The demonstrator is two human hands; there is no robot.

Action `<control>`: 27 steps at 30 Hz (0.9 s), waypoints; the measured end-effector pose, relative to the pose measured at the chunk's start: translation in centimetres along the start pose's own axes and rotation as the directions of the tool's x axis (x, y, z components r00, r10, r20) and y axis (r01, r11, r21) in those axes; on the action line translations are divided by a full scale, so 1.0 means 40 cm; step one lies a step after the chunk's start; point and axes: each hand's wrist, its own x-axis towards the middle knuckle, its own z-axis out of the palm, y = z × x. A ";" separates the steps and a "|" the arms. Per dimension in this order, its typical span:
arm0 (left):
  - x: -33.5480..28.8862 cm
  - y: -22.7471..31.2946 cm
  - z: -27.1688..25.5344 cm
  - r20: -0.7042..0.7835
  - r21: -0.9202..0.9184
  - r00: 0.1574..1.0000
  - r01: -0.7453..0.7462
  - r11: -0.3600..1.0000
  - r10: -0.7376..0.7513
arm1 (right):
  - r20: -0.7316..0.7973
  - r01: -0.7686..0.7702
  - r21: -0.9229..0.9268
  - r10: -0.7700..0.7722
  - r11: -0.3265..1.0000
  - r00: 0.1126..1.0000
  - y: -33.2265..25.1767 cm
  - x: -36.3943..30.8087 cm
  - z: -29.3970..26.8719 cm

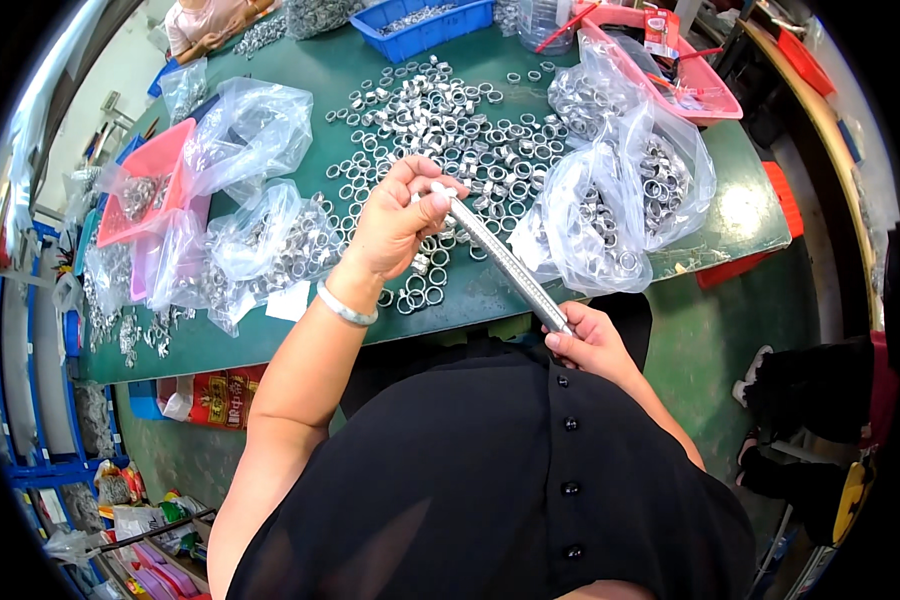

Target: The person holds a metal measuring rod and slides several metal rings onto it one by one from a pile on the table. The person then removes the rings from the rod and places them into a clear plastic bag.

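Note:
A long, tapered metal ring mandrel with marks along it slants across the table's near edge. Its thick lower end is wrapped by the fingers of my right hand. At the thin upper end my left hand is closed in a pinch, with white covers on the fingertips. Whether a ring sits between those fingers is hidden. Beneath and beyond my left hand, many loose silver-coloured rings lie spread over the green table.
Clear plastic bags of rings stand on the right, with more bags on the left. A pink basket, a blue tray and a pink bin sit around the table. Another person works at the far left.

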 end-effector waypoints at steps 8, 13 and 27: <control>-0.051 -0.053 0.078 0.054 0.077 0.994 0.090 0.993 -0.094 | 0.027 0.060 0.051 -0.062 0.997 0.998 -0.023 0.032 0.027; -0.064 -0.052 0.077 0.036 0.064 0.994 0.097 0.993 -0.100 | 0.029 0.092 0.028 -0.093 0.995 0.995 -0.019 0.036 0.028; -0.076 -0.029 0.065 -0.044 0.099 0.991 0.128 0.987 -0.124 | 0.035 0.118 0.013 -0.119 0.993 0.992 -0.019 0.027 0.031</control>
